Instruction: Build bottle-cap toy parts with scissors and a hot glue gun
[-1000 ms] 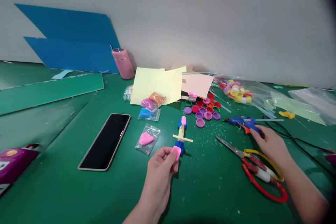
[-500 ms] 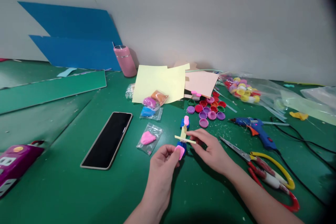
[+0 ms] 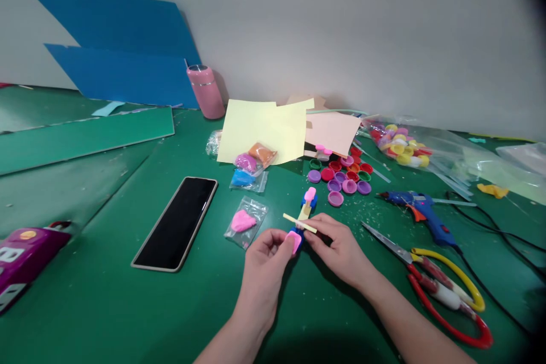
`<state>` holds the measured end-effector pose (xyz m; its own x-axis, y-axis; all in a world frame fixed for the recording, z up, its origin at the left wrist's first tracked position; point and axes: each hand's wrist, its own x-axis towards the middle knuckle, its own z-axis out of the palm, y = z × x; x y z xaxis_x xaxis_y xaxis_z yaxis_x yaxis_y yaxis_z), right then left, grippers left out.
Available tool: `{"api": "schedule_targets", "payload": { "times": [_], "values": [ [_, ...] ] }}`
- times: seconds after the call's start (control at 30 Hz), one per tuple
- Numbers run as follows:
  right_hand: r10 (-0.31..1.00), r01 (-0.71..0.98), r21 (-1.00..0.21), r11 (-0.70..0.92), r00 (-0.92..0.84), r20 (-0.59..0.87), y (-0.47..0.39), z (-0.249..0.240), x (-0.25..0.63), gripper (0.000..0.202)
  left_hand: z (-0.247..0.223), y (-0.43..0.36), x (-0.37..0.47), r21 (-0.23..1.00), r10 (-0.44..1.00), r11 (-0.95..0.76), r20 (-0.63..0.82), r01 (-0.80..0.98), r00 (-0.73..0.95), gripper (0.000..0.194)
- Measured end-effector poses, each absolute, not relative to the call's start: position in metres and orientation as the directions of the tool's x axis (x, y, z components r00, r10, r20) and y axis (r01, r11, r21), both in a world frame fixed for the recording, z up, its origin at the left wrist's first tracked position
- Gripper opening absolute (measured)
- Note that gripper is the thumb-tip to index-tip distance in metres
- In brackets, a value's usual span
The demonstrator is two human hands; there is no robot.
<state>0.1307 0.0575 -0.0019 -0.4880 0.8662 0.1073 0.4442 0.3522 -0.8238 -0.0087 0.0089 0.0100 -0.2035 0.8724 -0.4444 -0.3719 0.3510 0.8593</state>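
Note:
A small model (image 3: 304,212) with a pale yellow stick body, blue wheel-like parts and pink pieces on both ends lies between my hands. My left hand (image 3: 268,256) pinches its near end, thumb on the pink piece (image 3: 294,241). My right hand (image 3: 336,244) has its fingers closed at the right side of the model, by the end of a pale crosswise stick (image 3: 299,222). Part of the near blue piece is hidden by my left fingers.
A phone (image 3: 176,224) and a bag of pink clay (image 3: 244,220) lie left. Bottle caps (image 3: 335,199) are spread behind the model. Right are a blue glue gun (image 3: 433,222) with its cord and open scissors (image 3: 446,296). A pink bottle (image 3: 207,94) stands at the back.
The model has tilted a little, its far end now further right. The crosswise stick slants more steeply. My right fingers have closed in nearer to the model, and the whole view has shifted slightly.

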Motion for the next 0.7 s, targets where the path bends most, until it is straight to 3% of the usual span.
{"api": "schedule_targets", "payload": {
  "times": [0.7],
  "values": [
    [0.889, 0.398, -0.856, 0.33, -0.435, 0.141, 0.055, -0.01, 0.128, 0.022, 0.013, 0.021, -0.007, 0.843, 0.848, 0.402, -0.491, -0.358, -0.202, 0.019]
  ]
}}
